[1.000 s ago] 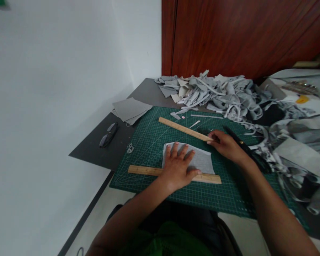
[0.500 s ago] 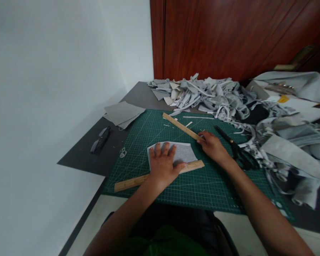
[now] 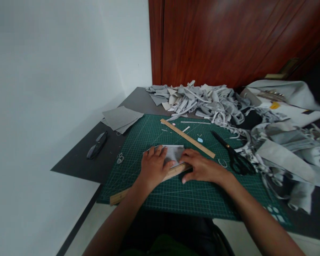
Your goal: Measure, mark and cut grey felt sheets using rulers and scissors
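A grey fabric piece point(image 3: 173, 153) with a pale top edge lies on the green cutting mat point(image 3: 192, 202). My left hand point(image 3: 154, 165) rests flat on its left part, fingers spread, thumb near a wooden ruler point(image 3: 173, 172) that crosses the lower edge of the fabric. Over the ruler's right end is my right hand point(image 3: 200, 166), its fingertips on the fabric's right side and its thumb apart, below the ruler. A second wooden ruler point(image 3: 188, 138) lies slanted beyond the fabric, untouched. Near it sits a small light-blue piece point(image 3: 200, 140).
Black-handled scissors point(image 3: 233, 154) lie to the right. Grey fabric scraps point(image 3: 202, 99) heap up at the back, with more fabric point(image 3: 285, 156) at the right. Flat grey pieces point(image 3: 121, 119) and glasses point(image 3: 97, 145) lie at the left. A white box point(image 3: 288, 108) stands back right.
My right hand has left the far ruler and come nearer, onto the fabric and the near ruler. The light-blue piece now shows uncovered. My left hand stays on the fabric.
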Available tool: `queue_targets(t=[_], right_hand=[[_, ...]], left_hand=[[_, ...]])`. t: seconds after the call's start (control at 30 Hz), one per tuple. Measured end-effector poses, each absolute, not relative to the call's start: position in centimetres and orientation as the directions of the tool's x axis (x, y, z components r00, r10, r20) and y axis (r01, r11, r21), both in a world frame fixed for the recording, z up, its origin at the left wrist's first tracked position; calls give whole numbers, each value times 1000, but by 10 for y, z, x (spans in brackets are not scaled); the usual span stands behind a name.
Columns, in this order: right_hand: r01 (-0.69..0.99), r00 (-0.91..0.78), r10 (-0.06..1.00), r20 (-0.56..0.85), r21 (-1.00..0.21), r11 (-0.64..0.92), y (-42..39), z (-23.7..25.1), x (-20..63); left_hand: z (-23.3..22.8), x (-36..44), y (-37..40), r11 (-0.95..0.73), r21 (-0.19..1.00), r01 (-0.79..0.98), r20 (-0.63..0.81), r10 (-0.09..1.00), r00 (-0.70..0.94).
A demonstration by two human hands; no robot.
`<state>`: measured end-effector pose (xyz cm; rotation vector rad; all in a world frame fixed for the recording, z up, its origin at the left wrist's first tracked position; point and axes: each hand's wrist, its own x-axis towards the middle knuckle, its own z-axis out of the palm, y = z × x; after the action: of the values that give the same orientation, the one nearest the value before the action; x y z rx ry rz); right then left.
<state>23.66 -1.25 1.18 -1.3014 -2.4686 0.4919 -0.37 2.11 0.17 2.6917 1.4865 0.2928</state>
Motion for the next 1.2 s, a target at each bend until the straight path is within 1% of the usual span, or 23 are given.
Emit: queue_targets(t=[0.07, 0.13, 0.2, 0.27, 0.33, 0.4, 0.5, 0.53, 0.6, 0.7, 0.77, 0.83, 0.87, 0.9, 0.97, 1.1, 1.2], right_hand=[[729, -549, 829, 110, -423, 539, -15, 12, 229], [746, -524, 844, 113, -418, 519, -15, 12, 226], [755, -505, 857, 101, -430, 496, -14, 13, 226], [746, -500, 863, 74, -468, 473, -12, 15, 231], [721, -487, 873, 38, -546, 426, -11, 19, 243], [687, -430, 903, 10, -644, 335, -8, 23, 260], [547, -322, 946, -43, -824, 148, -5, 28, 293], [510, -287, 956, -67, -855, 94, -4, 28, 304], [480, -237, 967, -90, -876, 36, -3, 29, 324], [499, -181, 975, -127, -866, -21, -4, 28, 349], [512, -99, 990, -104, -858, -39, -3, 24, 363], [577, 49, 999, 13, -816, -18, 2, 18, 372], [639, 126, 988, 92, -769, -10, 6, 14, 374], [708, 214, 960, 180, -706, -25, 11, 10, 375], [759, 295, 919, 262, -649, -58, 21, 1, 372], [807, 335, 885, 325, -584, -91, 34, -14, 356], [842, 330, 879, 344, -529, -109, 33, -20, 346]], left_hand=[[5, -7, 25, -520, 120, 845, 132, 852, 506], [8, -11, 29, -508, 102, 856, 111, 860, 497], [13, -16, 33, -499, 79, 863, 77, 866, 493], [17, -23, 37, -496, 60, 867, 44, 869, 494], [22, -29, 41, -497, 66, 865, 20, 868, 497], [26, -35, 45, -482, 88, 872, 7, 875, 483], [31, -40, 50, -432, 106, 896, 1, 901, 434], [32, -42, 51, -413, 108, 904, -3, 909, 416], [34, -45, 54, -365, 121, 923, -18, 929, 369], [37, -49, 55, -294, 154, 943, -41, 952, 303], [39, -50, 54, -284, 161, 945, -42, 955, 294], [40, -48, 53, -286, 162, 944, -44, 954, 296], [40, -46, 51, -286, 172, 943, -51, 953, 299], [39, -43, 49, -292, 190, 937, -63, 949, 308], [36, -34, 44, -335, 252, 908, -87, 927, 366], [26, -16, 31, -467, 390, 794, -82, 841, 535], [19, -5, 24, -526, 424, 737, -45, 801, 597]])
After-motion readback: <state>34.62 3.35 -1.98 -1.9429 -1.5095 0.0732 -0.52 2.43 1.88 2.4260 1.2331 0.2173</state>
